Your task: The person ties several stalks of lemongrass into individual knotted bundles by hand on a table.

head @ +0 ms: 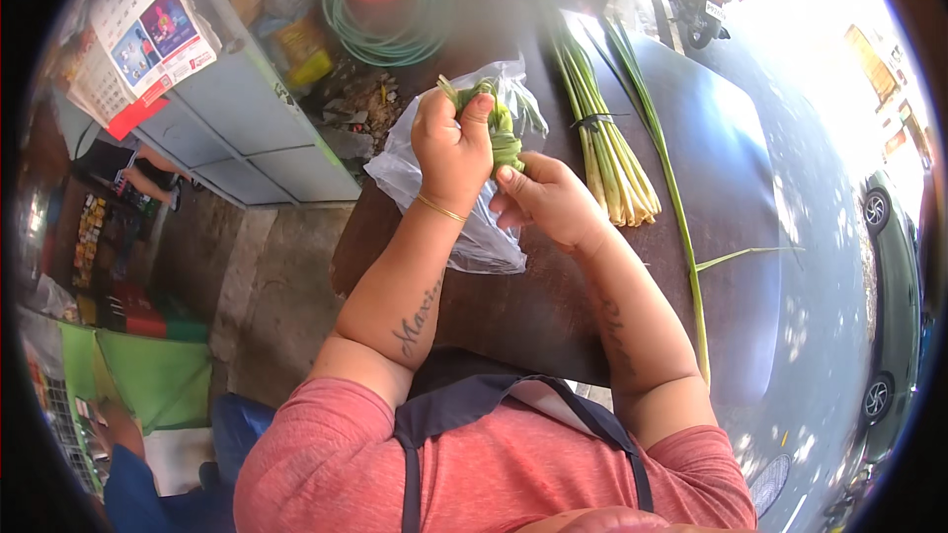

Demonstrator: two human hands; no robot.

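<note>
A knotted bundle of green leaves (505, 142) is gripped in my left hand (453, 144), thumb up, above the dark brown table (548, 318). At the bundle's lower end, my right hand (552, 196) holds it between thumb and fingers. Under both hands lies a thin, crumpled translucent plastic bag (485, 248), with some green leaf showing near its upper right side. To the right rests a sheaf of lemongrass-like stalks (611, 163), bound with a dark tie, pale ends towards me. Beside it stretches one long loose stalk (678, 200) with a thin side blade.
A grey metal cabinet (244, 126) with a hanging calendar (148, 37) stands left of the table. Coiled green hose (348, 22) lies beyond the far left edge. Another person's arm (118, 426) shows at lower left. A motorcycle (700, 4) and a green car (889, 326) stand on the right.
</note>
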